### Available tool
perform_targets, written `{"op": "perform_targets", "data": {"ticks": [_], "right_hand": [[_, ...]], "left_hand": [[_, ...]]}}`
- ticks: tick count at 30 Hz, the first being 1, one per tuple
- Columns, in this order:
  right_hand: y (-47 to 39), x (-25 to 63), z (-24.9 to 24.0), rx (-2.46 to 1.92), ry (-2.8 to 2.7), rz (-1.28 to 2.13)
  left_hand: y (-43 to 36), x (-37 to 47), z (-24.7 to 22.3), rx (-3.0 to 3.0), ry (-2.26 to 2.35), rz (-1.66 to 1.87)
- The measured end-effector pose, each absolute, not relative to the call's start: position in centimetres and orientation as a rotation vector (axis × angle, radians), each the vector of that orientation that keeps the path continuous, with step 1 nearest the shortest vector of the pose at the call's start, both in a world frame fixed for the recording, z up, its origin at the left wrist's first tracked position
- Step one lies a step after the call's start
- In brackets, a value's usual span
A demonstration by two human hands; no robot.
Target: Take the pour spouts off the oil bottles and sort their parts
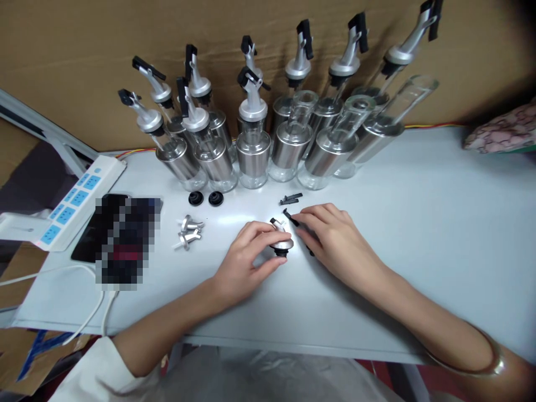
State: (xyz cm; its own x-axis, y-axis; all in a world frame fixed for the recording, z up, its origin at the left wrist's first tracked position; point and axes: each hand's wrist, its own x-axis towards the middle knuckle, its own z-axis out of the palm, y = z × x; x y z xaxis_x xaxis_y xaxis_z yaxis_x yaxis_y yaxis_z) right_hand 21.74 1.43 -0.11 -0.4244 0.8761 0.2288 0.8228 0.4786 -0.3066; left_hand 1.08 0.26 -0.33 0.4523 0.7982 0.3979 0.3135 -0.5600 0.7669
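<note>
My left hand [250, 254] pinches a silver pourer spout [282, 244] with a black stopper at its base, held upright just over the table. Beside it, my right hand [335, 237] has its fingertips closed on a small black lever flap [290, 216]. Another bit of black [311, 251] shows under the right thumb, mostly hidden. Two more black flaps [292, 199] lie just behind. To the left are two bare silver spouts [190, 231] and two black rubber stoppers [206, 199].
Along the cardboard wall stand several glass-and-steel bottles [253, 156] with pourers fitted; three at the right front have open necks [360, 109]. A power strip [79, 195], phones [125, 240] and white cables occupy the left. Patterned fabric [502, 128] lies at far right.
</note>
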Motion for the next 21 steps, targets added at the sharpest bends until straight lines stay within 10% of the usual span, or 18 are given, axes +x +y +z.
{"op": "perform_targets", "data": {"ticks": [21], "right_hand": [[1.68,22.15,0.48,-1.447,-2.234,0.268]], "left_hand": [[0.16,0.91,-0.11,2.137,0.943,0.907]]}}
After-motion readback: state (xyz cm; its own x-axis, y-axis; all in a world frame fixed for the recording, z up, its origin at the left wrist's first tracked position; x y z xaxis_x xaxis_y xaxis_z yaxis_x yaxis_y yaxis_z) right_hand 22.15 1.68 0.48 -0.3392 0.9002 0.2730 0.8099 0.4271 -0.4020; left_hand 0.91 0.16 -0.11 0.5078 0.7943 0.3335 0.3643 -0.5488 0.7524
